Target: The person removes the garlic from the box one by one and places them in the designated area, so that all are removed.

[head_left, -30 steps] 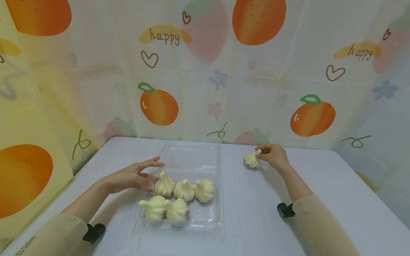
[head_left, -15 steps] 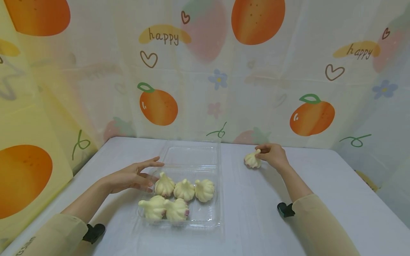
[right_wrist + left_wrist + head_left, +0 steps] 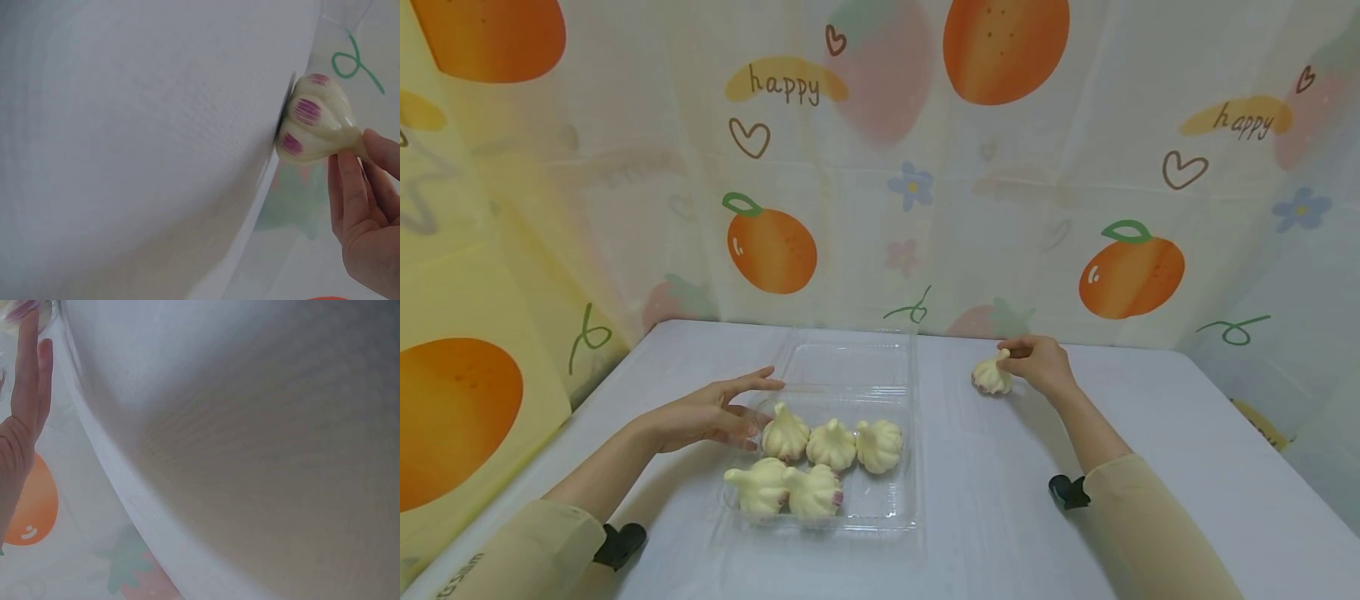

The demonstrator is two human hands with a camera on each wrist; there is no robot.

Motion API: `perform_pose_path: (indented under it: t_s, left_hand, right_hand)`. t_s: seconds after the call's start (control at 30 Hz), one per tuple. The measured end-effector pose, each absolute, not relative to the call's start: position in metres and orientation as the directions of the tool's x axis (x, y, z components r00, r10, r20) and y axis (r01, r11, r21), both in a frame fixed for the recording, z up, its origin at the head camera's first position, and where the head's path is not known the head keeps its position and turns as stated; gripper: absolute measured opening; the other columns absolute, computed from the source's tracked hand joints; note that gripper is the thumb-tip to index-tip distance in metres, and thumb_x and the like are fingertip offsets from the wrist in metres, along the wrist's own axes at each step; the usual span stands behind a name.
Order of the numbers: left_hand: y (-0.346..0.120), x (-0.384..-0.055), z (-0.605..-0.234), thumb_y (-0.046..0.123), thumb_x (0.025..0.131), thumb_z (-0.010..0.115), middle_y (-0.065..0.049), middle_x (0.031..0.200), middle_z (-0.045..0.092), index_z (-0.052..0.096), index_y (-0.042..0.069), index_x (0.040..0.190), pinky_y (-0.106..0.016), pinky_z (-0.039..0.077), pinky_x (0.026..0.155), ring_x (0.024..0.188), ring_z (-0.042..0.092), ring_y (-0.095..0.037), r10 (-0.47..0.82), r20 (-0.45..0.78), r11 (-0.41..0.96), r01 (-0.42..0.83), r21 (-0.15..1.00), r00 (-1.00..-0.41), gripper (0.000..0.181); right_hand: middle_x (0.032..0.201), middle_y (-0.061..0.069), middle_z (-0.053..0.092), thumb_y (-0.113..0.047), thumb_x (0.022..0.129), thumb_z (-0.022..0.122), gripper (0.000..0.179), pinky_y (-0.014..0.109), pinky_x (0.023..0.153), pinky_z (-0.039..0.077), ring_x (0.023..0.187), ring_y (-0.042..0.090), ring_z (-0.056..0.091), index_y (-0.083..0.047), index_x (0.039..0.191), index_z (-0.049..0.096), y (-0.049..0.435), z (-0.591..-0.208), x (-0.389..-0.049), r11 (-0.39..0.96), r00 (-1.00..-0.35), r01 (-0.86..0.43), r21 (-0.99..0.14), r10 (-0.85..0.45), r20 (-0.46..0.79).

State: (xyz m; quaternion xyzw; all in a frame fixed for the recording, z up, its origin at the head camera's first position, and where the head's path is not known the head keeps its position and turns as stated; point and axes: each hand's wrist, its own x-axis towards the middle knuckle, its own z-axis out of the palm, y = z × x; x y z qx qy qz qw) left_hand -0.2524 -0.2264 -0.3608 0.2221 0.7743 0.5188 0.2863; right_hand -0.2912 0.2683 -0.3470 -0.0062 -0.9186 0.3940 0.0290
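- In the head view, we see the left hand (image 3: 707,417) at the left edge of a clear plastic container (image 3: 874,504), its fingers loosely extended and spread, touching the container's side without being curled round it.
- The container's clear lid (image 3: 850,364) lies folded back on the far side, and we count five garlic bulbs (image 3: 831,446) inside: three in the far row, two in the near row toward the left. The near row's left bulb points its stem left.
- To the right, well apart from the container, we see the right hand (image 3: 1041,367) pinching a single garlic bulb (image 3: 992,377) by its stem, near the far edge of the white table (image 3: 985,500).
- Behind it all we have a fruit-printed backdrop (image 3: 1000,183), and a black band (image 3: 620,546) sits by each light sleeve (image 3: 1157,533).
- In the left wrist view, we find two straight fingers reaching toward clear plastic in the corner; the rest of that hand is cut off.
- In the right wrist view, we see thumb and fingers closed on the stem, the bulb's purple-marked base toward the table; whether it touches the surface we cannot tell.
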Motion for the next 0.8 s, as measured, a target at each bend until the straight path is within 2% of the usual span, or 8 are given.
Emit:
perform_pose_path:
  t_s: [0.27,0.6,0.8]
  left_hand:
    - [-0.2254,-0.2514,-0.3593,0.011,0.093,0.062,-0.004,0.169,-0.012,0.024,0.011,0.157,-0.038,0.057,0.097,0.129,0.055,-0.016,0.640,-0.212,0.363,0.048,0.931,-0.738,0.074]
    - [-0.2252,-0.2499,-0.3572,0.012,0.093,0.063,-0.003,0.169,-0.012,0.023,0.010,0.157,-0.037,0.056,0.096,0.129,0.056,-0.014,0.640,-0.215,0.367,0.048,0.929,-0.738,0.076]
    - [-0.2254,-0.2495,-0.3575,0.013,0.093,0.063,-0.003,0.169,-0.012,0.023,0.010,0.157,-0.038,0.056,0.097,0.130,0.056,-0.015,0.639,-0.214,0.368,0.049,0.929,-0.739,0.076]
  right_hand:
    - [0.122,0.022,0.069,-0.018,0.090,0.070,0.039,0.031,0.085,0.050,0.116,0.035,0.061,-0.001,0.125,0.065,0.2672,-0.3458,-0.2902,0.686,-0.997,-0.024,-0.727,0.037,0.068]
    - [0.129,0.022,0.065,-0.022,0.091,0.070,0.044,0.047,0.099,0.052,0.123,0.038,0.059,-0.001,0.128,0.062,0.2685,-0.3438,-0.2899,0.688,-0.996,-0.026,-0.725,0.044,0.078]
    - [0.133,0.022,0.063,-0.026,0.090,0.070,0.047,0.049,0.101,0.051,0.124,0.037,0.060,-0.002,0.130,0.062,0.2678,-0.3419,-0.2902,0.704,-0.992,-0.033,-0.710,0.064,0.109]
